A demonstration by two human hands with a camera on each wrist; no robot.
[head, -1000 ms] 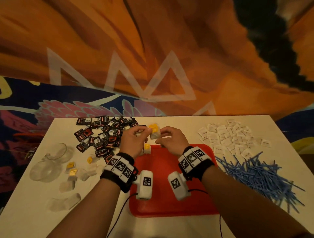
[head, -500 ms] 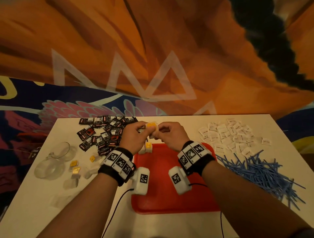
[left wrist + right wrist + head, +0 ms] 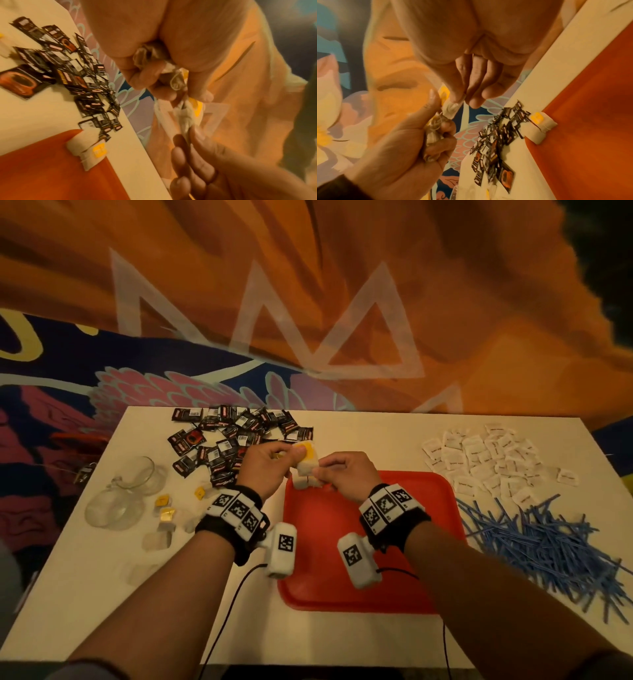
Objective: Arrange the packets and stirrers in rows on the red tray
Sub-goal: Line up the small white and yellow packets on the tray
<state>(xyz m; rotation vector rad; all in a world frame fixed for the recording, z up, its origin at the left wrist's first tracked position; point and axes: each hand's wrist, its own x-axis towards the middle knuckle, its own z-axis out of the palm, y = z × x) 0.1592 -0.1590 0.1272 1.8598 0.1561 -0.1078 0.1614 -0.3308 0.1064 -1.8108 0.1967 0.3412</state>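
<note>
Above the far edge of the red tray (image 3: 342, 542), both hands meet over a small white packet with a yellow label (image 3: 306, 460). The left hand (image 3: 263, 467) pinches its upper end between thumb and fingers, and the left wrist view shows more crumpled packets (image 3: 147, 54) bunched in that curled palm. The right hand (image 3: 346, 474) pinches the packet's lower end between thumb and forefinger, its other fingers curled in. On the tray's far left corner lie two white packets (image 3: 306, 481) side by side, one showing a yellow label; they rest on the tray's rim. Left of the tray and toward the far side of the worktop (image 3: 85, 594) is a loose heap of black packets (image 3: 233, 440). Nearer on that same left side lie a few scattered packets with yellow labels (image 3: 164, 508), and beyond them, furthest from the tray, two clear glass cups (image 3: 126, 491), the farther one lying on its side. Right of the tray, toward the far side, sits a spread of plain white packets (image 3: 486, 460), partly overlapping. Nearer on that right side is a tangled pile of blue stirrers (image 3: 541, 546), its inner edge close beside the tray's right rim. The rest of the tray's red floor shows between the two forearms.
</note>
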